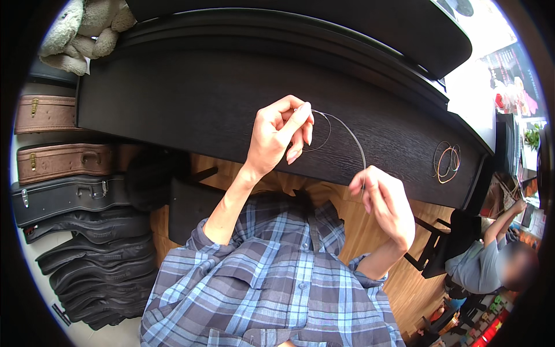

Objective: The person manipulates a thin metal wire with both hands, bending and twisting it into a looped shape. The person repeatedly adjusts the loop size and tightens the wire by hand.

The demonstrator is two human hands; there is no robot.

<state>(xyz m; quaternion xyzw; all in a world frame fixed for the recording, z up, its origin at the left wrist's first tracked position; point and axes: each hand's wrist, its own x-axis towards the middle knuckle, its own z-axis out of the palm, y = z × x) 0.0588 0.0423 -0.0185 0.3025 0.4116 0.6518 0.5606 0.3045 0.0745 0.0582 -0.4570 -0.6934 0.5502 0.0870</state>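
Observation:
A thin grey guitar string [353,134] arches between my two hands, above the dark wooden surface [191,98]. My left hand [272,136] is raised over that surface, its thumb and forefinger pinching one part of the string. Just right of those fingers, a finer stretch of the string curls into a loose loop. Lower and to the right, my right hand [390,202] is at the front edge, with its fingers closed around the other part of the string. Its fingertips are partly hidden.
Coiled strings [440,165], one copper-coloured, lie at the surface's right end. Brown and black instrument cases [63,161] are stacked at left, with soft black bags [104,254] below. A plush toy [87,34] sits far left. Another person [474,266] is at lower right, near a black stool [430,248].

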